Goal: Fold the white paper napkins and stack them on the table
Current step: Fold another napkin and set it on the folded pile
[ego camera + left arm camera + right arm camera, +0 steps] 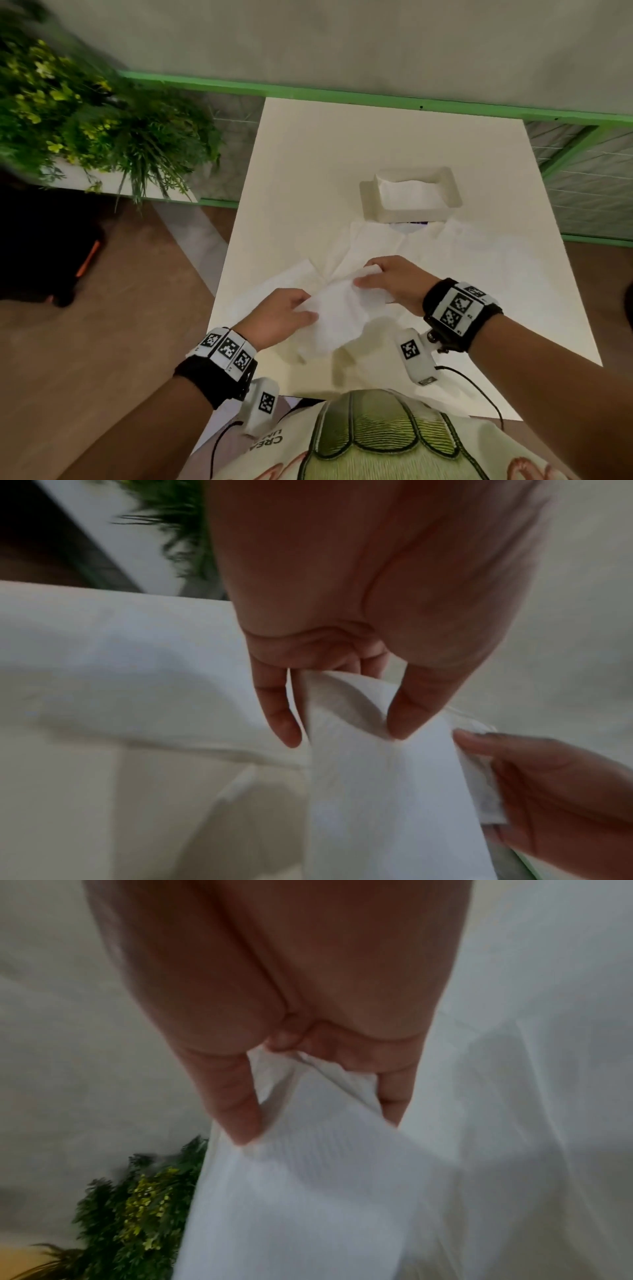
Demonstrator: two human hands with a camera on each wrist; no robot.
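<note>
a: your left hand [286, 317] and right hand [390, 279] each pinch an edge of the napkin [337, 313], held just above the worktop [308, 164], nearer you than the napkin holder [409, 195].

b: likely mid-fold. match the corners before you crease.

a: more loose napkins [394, 246] between holder and hands; green plants [85, 113] left of it.

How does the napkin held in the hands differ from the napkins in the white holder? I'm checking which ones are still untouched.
The held napkin is lifted above the table, pinched by the left hand and right hand; the napkins in the holder are touched by no hand. The held one is opened out and rumpled; those in the holder lie flat, boxed in by its rim. Both are white paper.
</note>
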